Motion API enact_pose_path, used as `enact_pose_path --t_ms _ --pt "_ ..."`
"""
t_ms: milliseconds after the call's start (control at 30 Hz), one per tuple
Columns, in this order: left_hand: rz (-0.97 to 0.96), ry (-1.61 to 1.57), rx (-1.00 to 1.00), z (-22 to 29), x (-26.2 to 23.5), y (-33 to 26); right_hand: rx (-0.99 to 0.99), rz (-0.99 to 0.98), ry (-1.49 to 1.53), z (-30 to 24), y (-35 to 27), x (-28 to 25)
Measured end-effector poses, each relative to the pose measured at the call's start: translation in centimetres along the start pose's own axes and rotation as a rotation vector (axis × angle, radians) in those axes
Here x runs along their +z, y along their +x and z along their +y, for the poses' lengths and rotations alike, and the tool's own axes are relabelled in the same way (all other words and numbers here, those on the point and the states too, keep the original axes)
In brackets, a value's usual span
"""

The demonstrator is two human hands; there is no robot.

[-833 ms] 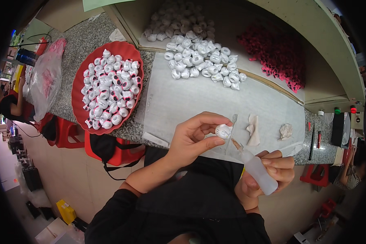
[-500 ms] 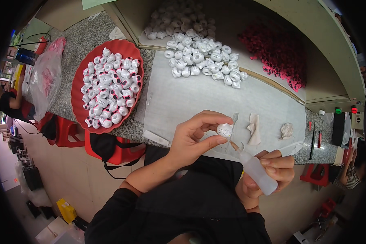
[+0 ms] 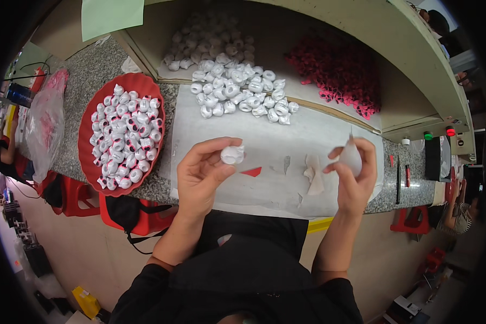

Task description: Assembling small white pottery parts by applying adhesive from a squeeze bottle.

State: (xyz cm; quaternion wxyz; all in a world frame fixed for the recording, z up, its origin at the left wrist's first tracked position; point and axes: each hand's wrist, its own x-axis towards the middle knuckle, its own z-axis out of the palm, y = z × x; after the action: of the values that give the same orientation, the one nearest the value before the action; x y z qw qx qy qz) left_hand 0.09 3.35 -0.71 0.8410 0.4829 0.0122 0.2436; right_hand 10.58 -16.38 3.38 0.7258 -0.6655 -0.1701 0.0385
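Note:
Between the thumb and fingers of my left hand (image 3: 200,175) is a small white figure (image 3: 233,155), held above the white paper sheet (image 3: 216,189). My right hand (image 3: 359,175) is wrapped round a translucent squeeze bottle (image 3: 351,160). Its thin needle tip points away from me, well apart from the figure. A crumpled tissue (image 3: 314,175) lies on the sheet just left of my right hand. On the left, a red scalloped tray (image 3: 86,127) holds a pile of similar white figures wearing pink-rimmed dark glasses.
Plain white figures (image 3: 232,89) are heaped at the sheet's far edge, running under a shelf. Pink glasses-shaped pieces (image 3: 351,81) pile up beside them. A red scrap (image 3: 252,171) lies near my left hand. A black rod (image 3: 398,183) and red pen (image 3: 407,175) lie right. A red stool (image 3: 146,218) stands below.
The bottle has moved away from the figure to the right and turned its tip up and away. My hands are farther apart; the figure stays in my left hand. The whole view has shifted.

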Motion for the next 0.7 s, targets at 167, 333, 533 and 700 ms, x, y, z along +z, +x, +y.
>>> enact_pose_path --t_ms 167,333,533,700 --pt "0.042 0.011 -0.052 0.1 0.4 0.1 0.092 -0.123 -0.31 5.0 8.2 -1.6" --pt "0.003 0.006 -0.087 0.4 0.3 -0.1 -0.407 -0.248 -1.104 7.7 13.6 0.0" --pt "0.071 0.03 -0.127 0.4 0.1 0.0 -0.312 -0.189 -1.064 7.0 12.8 0.7" --pt "0.047 -0.006 -0.125 0.1 0.3 -0.1 0.025 -0.175 -0.381 2.1 5.8 2.1"
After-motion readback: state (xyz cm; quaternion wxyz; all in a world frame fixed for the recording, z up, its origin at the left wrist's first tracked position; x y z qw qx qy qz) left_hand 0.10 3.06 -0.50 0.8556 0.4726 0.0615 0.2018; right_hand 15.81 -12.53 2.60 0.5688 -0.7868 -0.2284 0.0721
